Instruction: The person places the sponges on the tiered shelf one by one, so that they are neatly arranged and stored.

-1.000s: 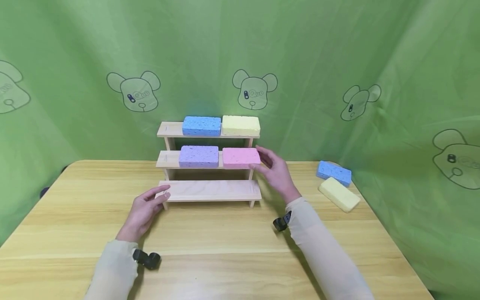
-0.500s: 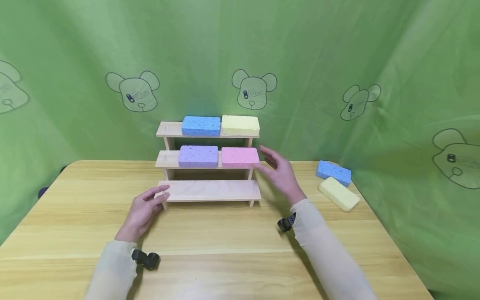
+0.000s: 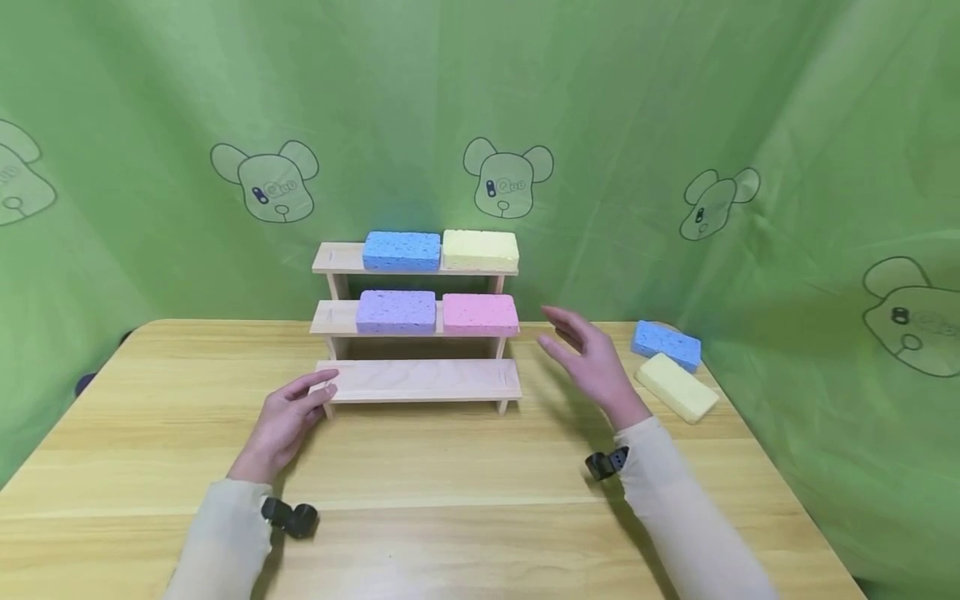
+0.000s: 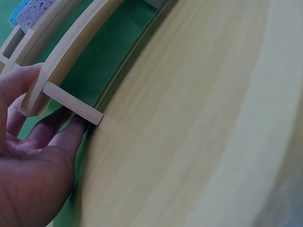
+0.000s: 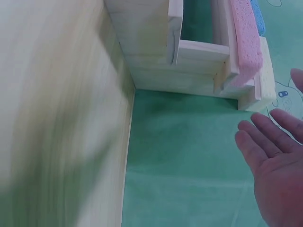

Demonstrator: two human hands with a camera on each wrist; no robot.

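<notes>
A three-step wooden rack [image 3: 420,381] stands on the table. My left hand [image 3: 281,429] holds the left end of its lowest step; in the left wrist view the thumb lies over the board and the other fingers [image 4: 68,137] are by the leg. On the middle step lie a purple sponge [image 3: 396,312] and a pink sponge [image 3: 480,314], and on the top step a blue sponge [image 3: 402,251] and a pale yellow sponge [image 3: 481,249]. Right of the rack, apart from the pink sponge, my right hand [image 3: 596,367] hovers with fingers extended and nothing in it.
At the table's right side lie another blue sponge [image 3: 667,345] and another pale yellow sponge [image 3: 677,387], close together. A green curtain [image 3: 600,125] with bear-head outlines hangs behind and beside the wooden table [image 3: 420,517].
My right hand has let go of the pink sponge and drawn away to the right. The pink sponge stays on the middle step, and my left hand keeps its place on the rack.
</notes>
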